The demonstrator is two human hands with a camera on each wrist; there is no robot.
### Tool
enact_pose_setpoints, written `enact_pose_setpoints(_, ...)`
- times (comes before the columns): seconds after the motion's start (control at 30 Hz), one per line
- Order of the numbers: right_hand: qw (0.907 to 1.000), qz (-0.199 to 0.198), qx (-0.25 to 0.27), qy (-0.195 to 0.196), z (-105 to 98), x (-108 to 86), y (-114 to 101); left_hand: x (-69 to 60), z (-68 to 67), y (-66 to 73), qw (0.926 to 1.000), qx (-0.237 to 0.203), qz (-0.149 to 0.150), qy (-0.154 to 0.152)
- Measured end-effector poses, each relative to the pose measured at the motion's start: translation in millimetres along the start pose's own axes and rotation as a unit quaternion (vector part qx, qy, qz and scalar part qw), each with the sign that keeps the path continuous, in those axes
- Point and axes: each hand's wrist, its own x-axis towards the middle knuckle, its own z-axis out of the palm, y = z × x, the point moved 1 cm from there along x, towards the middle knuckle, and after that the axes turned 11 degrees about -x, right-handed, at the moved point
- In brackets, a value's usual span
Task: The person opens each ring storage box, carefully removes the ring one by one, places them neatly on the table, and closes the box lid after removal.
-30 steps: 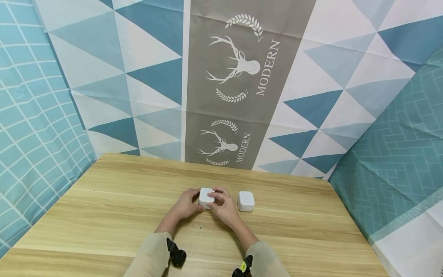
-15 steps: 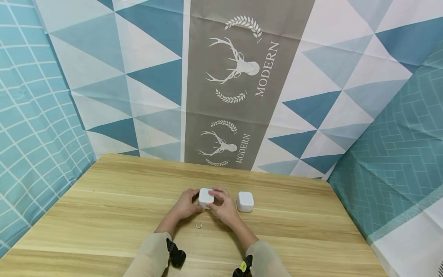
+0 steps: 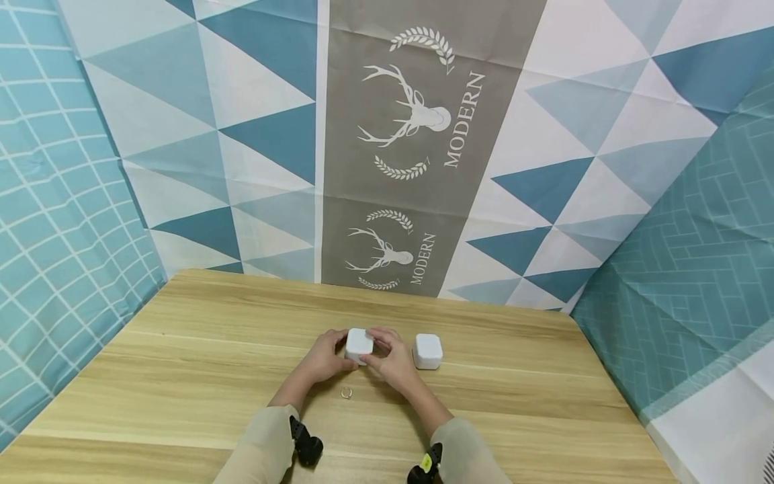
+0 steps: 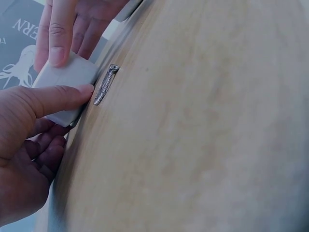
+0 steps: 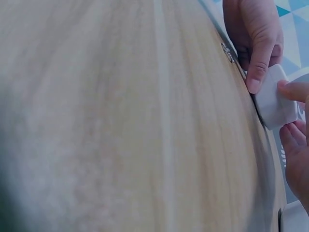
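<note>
A small white box with rounded corners (image 3: pixel 359 341) stands on the wooden table between the two hands. My left hand (image 3: pixel 325 357) grips its left side, the thumb (image 4: pixel 72 98) lying along the near face. From the right, my right hand (image 3: pixel 393 364) pinches the same box, with the thumb low on the near face and a fingertip by the top edge. Just in front lies a small ring-shaped piece of jewellery (image 3: pixel 347 392), its band textured in the left wrist view. The box's far side and some of the fingers are hidden.
A second white box (image 3: pixel 428 351) of the same look stands just right of my right hand. The wooden table (image 3: pixel 199 376) runs back to a patterned cloth wall (image 3: pixel 272 168), with blue-green cloths on both sides.
The fingers of my right hand have shifted slightly up toward the box's top right edge. Box, left hand and ring otherwise stay in place; the head view drifts a little.
</note>
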Motion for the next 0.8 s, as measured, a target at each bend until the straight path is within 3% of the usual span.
enact_pose_setpoints(0.43, 0.9999, 0.008, 0.004, -0.006, -5.9, -1.1, -0.5, -1.4, -1.2, 5.0, 1.0, -0.002, -0.003, 0.004)
enact_pose_setpoints(0.8, 0.9997, 0.007, 0.001, 0.024, -10.3, -3.2, -6.9, -6.9, -8.1, 13.9, 0.9999, -0.008, 0.009, 0.012)
